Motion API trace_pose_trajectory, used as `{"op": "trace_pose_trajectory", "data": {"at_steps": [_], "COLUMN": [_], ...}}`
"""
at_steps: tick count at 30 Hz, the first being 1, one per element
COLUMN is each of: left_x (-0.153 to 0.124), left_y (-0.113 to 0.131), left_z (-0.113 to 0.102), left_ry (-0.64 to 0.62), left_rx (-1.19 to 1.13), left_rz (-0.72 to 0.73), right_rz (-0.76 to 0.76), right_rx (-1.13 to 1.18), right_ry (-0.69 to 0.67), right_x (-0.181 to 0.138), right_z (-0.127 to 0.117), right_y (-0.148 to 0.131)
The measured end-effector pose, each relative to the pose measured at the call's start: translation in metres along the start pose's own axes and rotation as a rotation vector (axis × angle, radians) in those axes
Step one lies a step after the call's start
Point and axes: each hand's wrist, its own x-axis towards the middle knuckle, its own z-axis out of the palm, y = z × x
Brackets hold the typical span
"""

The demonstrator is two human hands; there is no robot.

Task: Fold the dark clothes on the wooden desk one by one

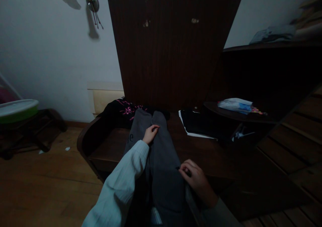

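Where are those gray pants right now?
In the head view, the gray pants lie low in the middle, partly on the brown bench, far end by the black cloth with pink letters.

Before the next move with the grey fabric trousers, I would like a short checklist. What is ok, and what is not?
1. Left hand on the grey fabric trousers: ok.
2. Right hand at the trousers' side edge: ok.
3. Firm grip in both hands: cannot tell.
4. Trousers clear of the black garment with pink lettering: not ok, far ends overlap it in this view.
5. Trousers apart from the black flat item with white edges: ok, gap visible.
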Motion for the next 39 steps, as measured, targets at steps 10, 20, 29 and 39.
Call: {"op": "trace_pose_trajectory", "data": {"at_steps": [10, 20, 29, 39], "left_x": [0.002, 0.003, 0.003, 0.003], "left_y": [-0.003, -0.006, -0.003, -0.007], "left_z": [0.001, 0.001, -0.001, 0.001], "left_ry": [-0.016, 0.0, -0.015, 0.012], "left_rx": [-0.05, -0.089, -0.095, -0.111], "left_rz": [-0.012, -0.013, -0.026, -0.043], "right_rz": [-0.041, -0.085, -0.012, 0.201], "right_rx": [-0.037, -0.065, -0.063, 0.212], "right_ry": [-0.055, -0.067, -0.072, -0.009], "right_x": [0.002, 0.009, 0.007, 0.026], "right_z": [-0.006, -0.004, -0.014, -0.011], "right_y": [-0.005, -0.006, -0.006, -0.01]}}
